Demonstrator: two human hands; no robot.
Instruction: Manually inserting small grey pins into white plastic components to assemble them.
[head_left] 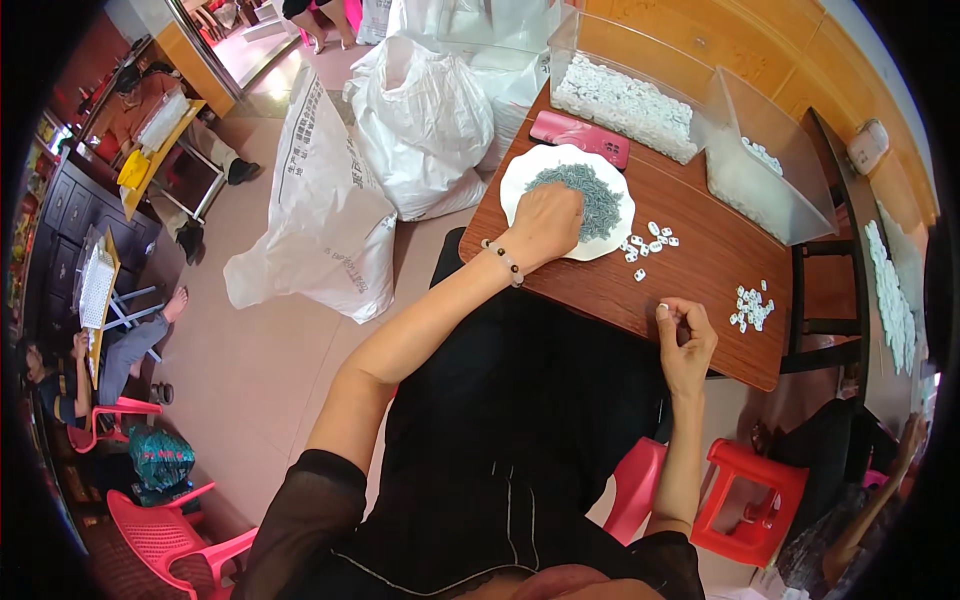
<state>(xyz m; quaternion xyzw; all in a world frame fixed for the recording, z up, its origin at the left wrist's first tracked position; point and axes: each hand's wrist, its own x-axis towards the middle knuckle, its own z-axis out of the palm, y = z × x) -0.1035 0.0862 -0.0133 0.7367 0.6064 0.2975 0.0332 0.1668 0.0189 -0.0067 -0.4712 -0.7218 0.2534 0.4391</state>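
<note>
A white scalloped plate (513, 190) at the table's far left corner holds a heap of small grey screws (600, 205). My left hand (548, 222) is over the plate, its bunched fingers down at the screws; the fingertips are hidden. Near the table's front edge, my right hand (688, 335) is curled with thumb and forefinger together, and whatever is between them is too small to make out. Small white plastic pieces with dark holes (655, 240) lie loose right of the plate. Another cluster of white pieces (750, 308) is right of my right hand.
Clear bins of white pieces (625, 105) (750, 190) line the table's far side. A pink phone (580, 138) lies behind the plate. Big white sacks (420, 125) stand on the floor to the left. A red stool (750, 505) is at lower right. Other people sit around.
</note>
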